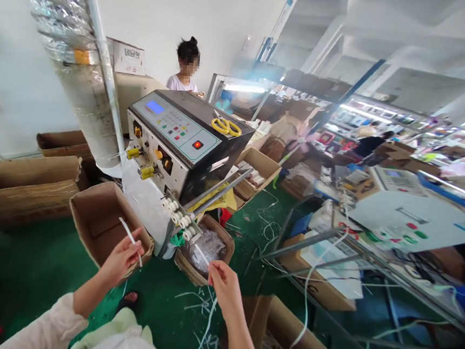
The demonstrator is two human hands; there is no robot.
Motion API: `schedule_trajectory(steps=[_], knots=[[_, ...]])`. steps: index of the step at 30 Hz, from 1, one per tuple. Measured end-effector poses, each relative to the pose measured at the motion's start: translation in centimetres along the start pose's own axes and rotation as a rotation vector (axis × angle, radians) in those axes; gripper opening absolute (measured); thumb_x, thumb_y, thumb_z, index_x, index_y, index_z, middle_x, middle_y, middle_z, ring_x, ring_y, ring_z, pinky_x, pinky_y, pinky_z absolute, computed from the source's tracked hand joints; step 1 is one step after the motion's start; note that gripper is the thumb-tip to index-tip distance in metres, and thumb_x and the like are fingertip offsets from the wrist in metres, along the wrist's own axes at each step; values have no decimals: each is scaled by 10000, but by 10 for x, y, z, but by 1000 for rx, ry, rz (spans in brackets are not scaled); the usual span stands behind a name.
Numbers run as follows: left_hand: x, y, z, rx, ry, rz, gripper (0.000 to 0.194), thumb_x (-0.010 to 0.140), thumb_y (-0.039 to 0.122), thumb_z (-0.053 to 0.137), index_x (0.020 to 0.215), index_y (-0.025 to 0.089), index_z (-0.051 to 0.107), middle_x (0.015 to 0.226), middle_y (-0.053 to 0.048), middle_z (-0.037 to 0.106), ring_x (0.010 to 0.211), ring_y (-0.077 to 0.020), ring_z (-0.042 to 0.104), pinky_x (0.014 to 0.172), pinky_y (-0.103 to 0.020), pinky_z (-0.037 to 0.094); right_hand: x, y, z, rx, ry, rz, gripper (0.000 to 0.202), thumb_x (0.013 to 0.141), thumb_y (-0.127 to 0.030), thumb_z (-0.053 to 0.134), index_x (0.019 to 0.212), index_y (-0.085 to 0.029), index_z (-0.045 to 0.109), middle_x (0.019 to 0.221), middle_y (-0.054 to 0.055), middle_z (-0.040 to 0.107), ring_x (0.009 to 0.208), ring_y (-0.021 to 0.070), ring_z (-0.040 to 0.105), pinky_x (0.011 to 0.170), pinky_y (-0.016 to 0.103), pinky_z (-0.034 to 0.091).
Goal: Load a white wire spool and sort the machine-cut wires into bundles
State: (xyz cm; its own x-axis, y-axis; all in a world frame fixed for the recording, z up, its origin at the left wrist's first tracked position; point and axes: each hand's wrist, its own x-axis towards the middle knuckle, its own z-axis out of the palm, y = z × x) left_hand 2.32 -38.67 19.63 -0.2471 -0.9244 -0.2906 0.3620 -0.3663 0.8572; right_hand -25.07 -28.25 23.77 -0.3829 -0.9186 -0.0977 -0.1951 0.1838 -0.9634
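Note:
My left hand [126,253] is closed in a pinch on a short piece of white cable [126,231], above the rim of a cardboard box. In my right hand [226,285], fingers pinched, is a longer white cable [201,253]; one end points up toward the white guide rollers [178,217], and a pale length hangs below the hand toward the floor. Before me stands a wire cutting and stripping machine [189,138] with a lit blue display and a red lit switch. Yellow-handled scissors [225,126] lie on its top.
A cardboard box [86,210] stands below the machine, another box [228,228] with clear plastic beside it. Cable scraps [197,302] litter the green floor. A metal frame [311,246] with trailing cables is at right. Behind the machine is a person [182,80].

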Motion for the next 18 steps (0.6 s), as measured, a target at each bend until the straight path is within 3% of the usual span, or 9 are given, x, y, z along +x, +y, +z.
schedule_trajectory(steps=[5, 8, 11, 14, 18], knots=[[13, -19, 34, -217, -128, -151, 305, 698, 284, 774, 910, 95, 662, 642, -18, 607, 663, -122, 584, 599, -217, 429, 14, -5, 8, -68, -20, 30, 335, 790, -495, 582, 713, -172, 627, 482, -26, 537, 434, 117, 410, 463, 247, 285], [24, -26, 57, -352, -154, -218, 235, 706, 254, 741, 862, 111, 640, 567, 41, 508, 471, -51, 442, 444, -176, 308, 24, -11, 15, -110, -22, 8, 306, 794, -475, 549, 778, -181, 632, 505, -18, 575, 442, 133, 453, 461, 250, 314], [35, -27, 82, -461, -183, -278, 273, 714, 233, 713, 944, 111, 629, 536, 84, 427, 375, -11, 255, 374, -166, 144, 33, -15, 26, -109, 6, -9, 284, 791, -435, 525, 942, -202, 584, 536, -34, 610, 442, 141, 477, 448, 239, 323], [42, -24, 101, -530, -225, -342, 250, 735, 223, 692, 950, 126, 608, 569, 79, 464, 355, -4, 226, 362, -170, 114, 42, -17, 39, -81, 48, -18, 284, 791, -383, 507, 1022, -218, 501, 546, -55, 609, 436, 136, 477, 432, 224, 315], [41, -16, 109, -585, -256, -406, 155, 748, 213, 681, 808, 135, 562, 581, 71, 486, 340, -1, 224, 348, -174, 111, 49, -17, 49, -15, 51, -34, 334, 807, -405, 529, 1074, -229, 432, 608, -58, 606, 419, 121, 468, 415, 218, 320]])
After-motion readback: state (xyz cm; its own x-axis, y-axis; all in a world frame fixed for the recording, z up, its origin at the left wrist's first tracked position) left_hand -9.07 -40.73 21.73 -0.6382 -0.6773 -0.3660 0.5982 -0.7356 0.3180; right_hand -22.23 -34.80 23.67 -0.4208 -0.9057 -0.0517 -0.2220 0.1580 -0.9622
